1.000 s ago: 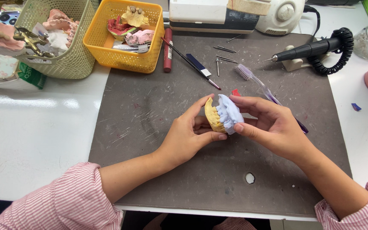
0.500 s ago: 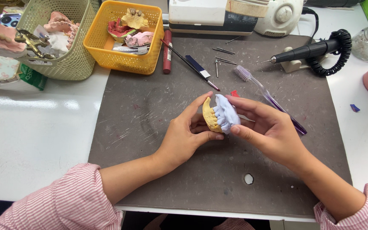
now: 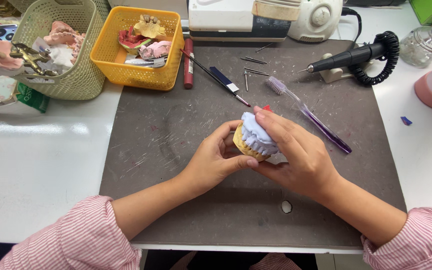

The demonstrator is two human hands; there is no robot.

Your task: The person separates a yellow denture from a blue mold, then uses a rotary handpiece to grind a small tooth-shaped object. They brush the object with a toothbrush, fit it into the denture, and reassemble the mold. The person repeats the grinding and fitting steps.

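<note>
Above the middle of the dark grey work mat (image 3: 176,150), a yellow dental cast (image 3: 246,148) capped with a pale lilac impression (image 3: 257,135) is held between both hands, clear of the surface. The left hand (image 3: 213,162) cups it from the left, thumb under the yellow base and fingers (image 3: 226,134) curled against its side. The right hand (image 3: 298,155) closes over it from the right, fingers (image 3: 276,127) lying across the lilac material and thumb meeting the base from below.

Just beyond the right hand a purple toothbrush (image 3: 308,112) lies slantwise on the mat. Farther back lie a thin black brush (image 3: 211,75), a red marker (image 3: 188,62), and a few small metal burs (image 3: 252,66). A black rotary handpiece (image 3: 348,57) with a coiled cord rests on a stand at the back right. At the back left stands a yellow basket (image 3: 126,75) holding pink and yellow casts, and beside it a pale green basket (image 3: 71,82) with more casts. A small white fragment (image 3: 286,206) lies on the mat near the right forearm.
</note>
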